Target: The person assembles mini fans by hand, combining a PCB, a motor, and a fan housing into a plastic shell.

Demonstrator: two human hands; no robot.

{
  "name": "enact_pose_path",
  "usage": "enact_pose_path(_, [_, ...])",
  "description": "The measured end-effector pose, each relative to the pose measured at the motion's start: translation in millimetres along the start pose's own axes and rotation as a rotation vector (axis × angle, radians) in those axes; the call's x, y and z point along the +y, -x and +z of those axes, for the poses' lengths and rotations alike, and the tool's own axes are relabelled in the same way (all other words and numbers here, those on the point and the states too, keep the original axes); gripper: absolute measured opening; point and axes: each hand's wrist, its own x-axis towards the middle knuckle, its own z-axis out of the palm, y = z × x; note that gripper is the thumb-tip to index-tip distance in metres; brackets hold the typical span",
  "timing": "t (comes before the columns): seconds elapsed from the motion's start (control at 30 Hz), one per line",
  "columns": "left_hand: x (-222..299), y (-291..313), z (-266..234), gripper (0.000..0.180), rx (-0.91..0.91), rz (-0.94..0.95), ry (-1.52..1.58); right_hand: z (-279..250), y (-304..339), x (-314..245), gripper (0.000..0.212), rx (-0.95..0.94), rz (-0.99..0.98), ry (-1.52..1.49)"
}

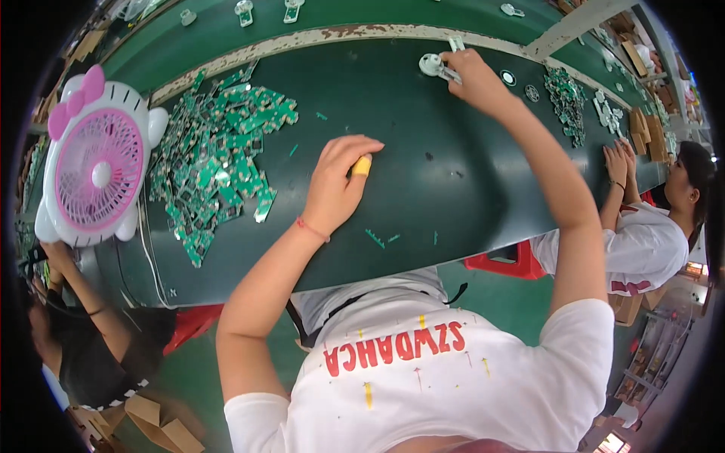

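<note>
My right hand (477, 81) reaches to the far side of the dark green work table (408, 219). Its fingers are closed on a white plastic part (432, 65) with a round end; much of the grip is hidden by the hand. Another slim white piece (456, 44) shows just beyond the fingertips. My left hand (336, 181) rests on the table near the middle, loosely curved, with a yellow cover (362, 165) on the thumb. Nothing shows in it. Left of it spreads a large pile of green circuit boards (226, 143).
A white and pink fan (98, 170) stands at the left edge, a cable beside it. Small green strips (374, 238) lie scattered. Rightward are round discs (508, 78), a heap of small parts (565, 106) and a co-worker's hands (619, 162). Another person (98, 332) sits left.
</note>
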Motion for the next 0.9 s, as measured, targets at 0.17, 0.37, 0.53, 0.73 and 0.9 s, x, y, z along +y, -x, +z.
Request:
enact_pose_path(0.17, [-0.6, 9.0, 5.2, 0.026, -0.010, 0.146, -0.222, 6.6, 55.0, -59.0, 0.036, 0.170, -0.100, 0.219])
enact_pose_path(0.37, [14.6, 18.0, 3.3, 0.041, -0.090, 0.007, -0.327, 16.0, 90.6, -119.4, 0.034, 0.070, -0.311, -0.098])
enact_pose_path(0.53, [25.1, 30.2, -2.5, 0.037, -0.130, -0.013, -0.428, 14.9, 104.3, -146.3, 0.028, 0.270, -0.144, -0.190])
enact_pose_path(0.73, [39.8, 54.2, 8.4, 0.040, -0.048, -0.141, -0.284, 24.3, 118.9, -186.0, 0.025, 0.084, 0.112, -0.552])
enact_pose_path(0.9, [55.5, 64.7, 10.6, 0.048, 0.027, -0.134, -0.176, 25.3, 118.7, -193.1, 0.031, -0.020, 0.359, -1.208])
